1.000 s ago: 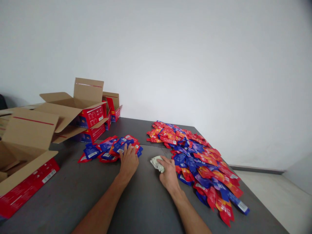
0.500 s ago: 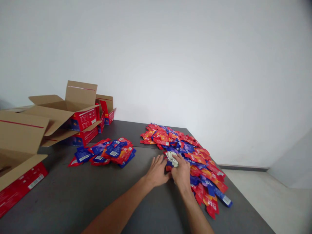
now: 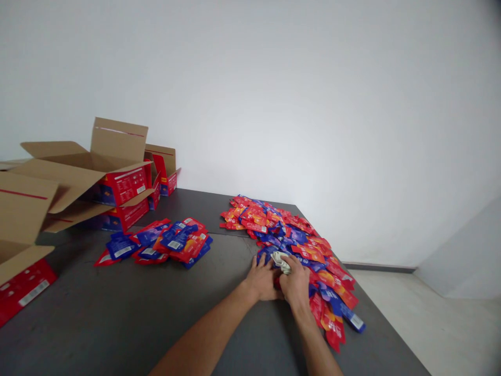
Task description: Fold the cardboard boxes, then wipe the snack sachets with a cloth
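Note:
My right hand point(image 3: 296, 278) is closed around a whitish folded wad point(image 3: 281, 261); whether it is cloth or paper I cannot make out. Just beside it, my left hand point(image 3: 263, 279) lies with fingers spread, its fingertips touching a blue packet point(image 3: 266, 254) at the near-left edge of the pile. That pile point(image 3: 309, 251) of red and blue flat packets stretches along the right side of the table. Part of the packets under both hands is hidden.
A smaller heap of red and blue packets point(image 3: 191, 243) lies left of centre on the dark table point(image 3: 156, 313). Open cardboard boxes point(image 3: 129, 185) stand along the left, one nearer box point(image 3: 27, 287) cut off by the frame. A white wall point(image 3: 250, 104) rises behind.
The view has turned slightly right, so boxes and heaps sit further left. My left hand has slid right and forward onto the packets, close against my right hand, which still grips the whitish wad.

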